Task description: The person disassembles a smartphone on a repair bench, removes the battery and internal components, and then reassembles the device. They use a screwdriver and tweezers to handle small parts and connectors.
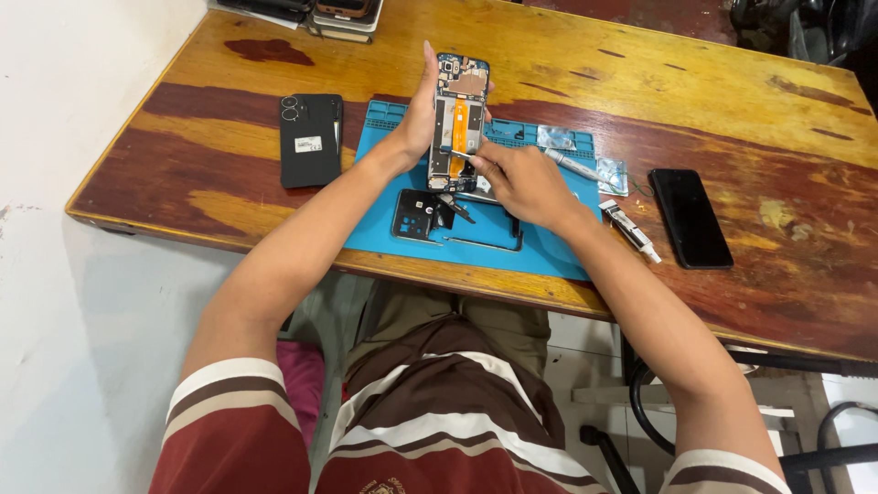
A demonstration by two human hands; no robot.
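Left hand (419, 114) is wrapped around the edge of an opened phone (459, 119), holding it upright over the blue mat (540, 240), insides facing the camera. Right hand (521, 183) has its fingers pinched shut on a thin tool (460, 155), tip touching the phone's lower half. A black camera cover piece (416, 216) lies on the mat just below. Another black phone (310, 139) sits face down on the wooden table (732, 101) to the left, a third phone (690, 218) lies off to the right, with a small glue tube (629, 229) beside the mat.
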